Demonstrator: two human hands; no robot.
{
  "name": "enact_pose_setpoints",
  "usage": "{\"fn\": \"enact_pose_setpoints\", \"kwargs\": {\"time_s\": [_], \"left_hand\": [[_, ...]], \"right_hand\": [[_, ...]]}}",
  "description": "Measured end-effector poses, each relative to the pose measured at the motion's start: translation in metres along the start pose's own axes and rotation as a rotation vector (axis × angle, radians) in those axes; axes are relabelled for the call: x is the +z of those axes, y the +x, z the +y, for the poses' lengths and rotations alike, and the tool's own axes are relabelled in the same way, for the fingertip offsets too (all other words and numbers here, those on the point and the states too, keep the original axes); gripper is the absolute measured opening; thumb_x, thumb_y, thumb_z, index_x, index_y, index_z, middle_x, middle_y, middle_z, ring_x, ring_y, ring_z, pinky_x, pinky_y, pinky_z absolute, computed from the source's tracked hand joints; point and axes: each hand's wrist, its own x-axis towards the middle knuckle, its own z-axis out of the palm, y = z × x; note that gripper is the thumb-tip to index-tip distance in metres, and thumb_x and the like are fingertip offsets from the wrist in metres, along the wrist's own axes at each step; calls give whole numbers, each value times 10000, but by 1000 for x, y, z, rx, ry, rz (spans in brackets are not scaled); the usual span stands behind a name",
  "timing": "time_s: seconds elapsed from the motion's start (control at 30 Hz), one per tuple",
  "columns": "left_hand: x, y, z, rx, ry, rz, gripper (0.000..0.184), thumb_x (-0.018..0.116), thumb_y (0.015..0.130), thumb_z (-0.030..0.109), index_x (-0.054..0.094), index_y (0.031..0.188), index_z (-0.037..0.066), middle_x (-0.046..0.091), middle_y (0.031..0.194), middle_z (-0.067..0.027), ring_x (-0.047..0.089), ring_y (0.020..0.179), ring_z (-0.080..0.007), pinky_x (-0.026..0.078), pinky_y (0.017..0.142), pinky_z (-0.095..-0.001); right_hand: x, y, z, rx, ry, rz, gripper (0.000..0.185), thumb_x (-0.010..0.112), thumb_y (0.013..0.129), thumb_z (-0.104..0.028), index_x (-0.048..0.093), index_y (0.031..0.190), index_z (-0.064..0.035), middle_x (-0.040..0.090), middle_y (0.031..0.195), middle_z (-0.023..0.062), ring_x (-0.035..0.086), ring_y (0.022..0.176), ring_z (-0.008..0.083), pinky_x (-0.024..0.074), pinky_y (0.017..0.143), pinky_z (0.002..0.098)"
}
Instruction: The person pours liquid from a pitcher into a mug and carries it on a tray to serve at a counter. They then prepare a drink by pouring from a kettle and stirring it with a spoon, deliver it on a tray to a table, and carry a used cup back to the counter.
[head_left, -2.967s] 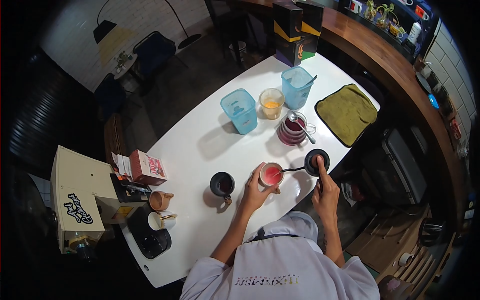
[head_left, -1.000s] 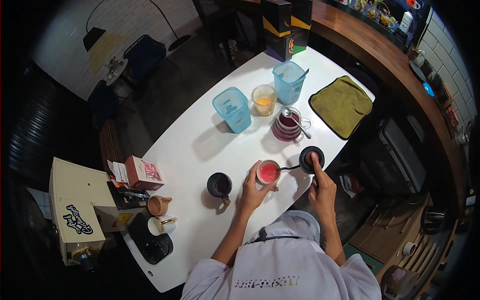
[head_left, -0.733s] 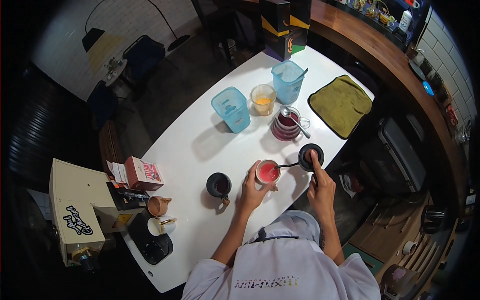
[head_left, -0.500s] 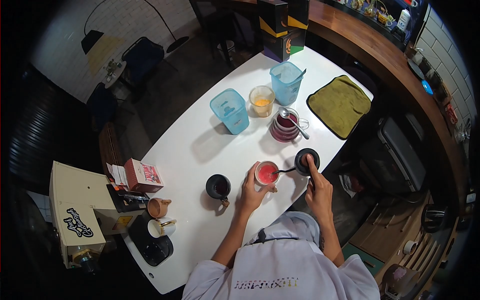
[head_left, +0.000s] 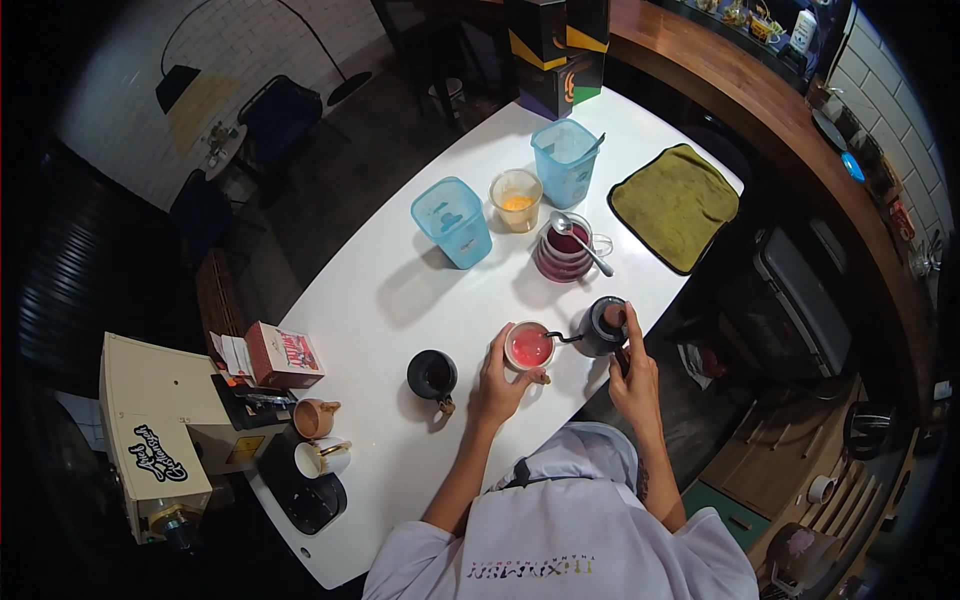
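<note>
My left hand (head_left: 497, 385) is wrapped round a small cup (head_left: 528, 346) holding pink-red liquid, on the white table (head_left: 380, 360). My right hand (head_left: 636, 370) grips a black gooseneck kettle (head_left: 604, 327), its index finger along the lid. The kettle's thin spout reaches the cup's rim. To the left of the cup stands a dark mug (head_left: 432, 374) with dark liquid inside. Beyond my hands is a ribbed glass server (head_left: 565, 255) of dark red liquid, a spoon (head_left: 583, 244) lying across its top.
Two blue containers (head_left: 452, 222) and a glass with yellow contents (head_left: 516, 201) stand farther back. An olive cloth (head_left: 676, 208) lies at the right, black boxes (head_left: 560, 60) at the far end. At the left are a cream grinder (head_left: 155, 425), a red box (head_left: 284, 354) and two cups (head_left: 316, 418).
The kettle in my right hand has tilted more upright, and my index finger has shifted toward its right side. The whole view has drifted slightly. My left hand stays round the cup.
</note>
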Motion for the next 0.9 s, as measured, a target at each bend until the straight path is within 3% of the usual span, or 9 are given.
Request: {"fn": "enact_pose_setpoints", "kwargs": {"time_s": [0.1,0.33,0.4,0.63,0.83,0.9], "left_hand": [[-1,1,1,22,-1,0,871,858,757,243,389,1462,37,544,1362,-203,552,1237,-371,463,1017,-431],[-7,2,13,33,48,2,852,862,747,201,412,1444,7,546,1368,-211,562,1235,-372,473,1015,-423],[-8,4,11,36,34,37,842,857,751,163,408,1442,-10,549,1359,-215,566,1232,-368,471,1018,-415],[-14,12,5,-37,-100,72,826,813,784,74,367,1473,-15,541,1359,-208,575,1226,-310,467,1030,-390],[-16,16,10,-59,-179,64,829,782,804,19,325,1495,-12,534,1359,-204,573,1221,-284,475,1026,-372],[-18,17,12,-74,-213,37,819,776,816,21,321,1496,-10,529,1359,-209,571,1222,-278,475,1027,-377]], "right_hand": [[0,0,5,47,19,-15,882,560,818,99,243,1589,-188,483,649,117,477,545,218,386,575,307],[-6,7,22,-14,-34,75,894,552,801,111,249,1585,-193,485,662,137,484,546,251,409,585,311],[-12,11,21,69,-100,19,879,534,791,110,258,1575,-178,683,1018,260,680,803,413,517,734,369],[-8,22,36,11,-143,20,883,569,823,86,226,1586,-198,685,1010,251,682,843,416,514,755,425],[-7,36,37,42,-193,-6,916,588,833,48,155,1598,-209,684,916,229,674,781,410,497,698,456],[-7,40,34,-1,-201,24,905,628,852,12,157,1600,-177,619,902,249,624,775,439,484,716,457]]}}
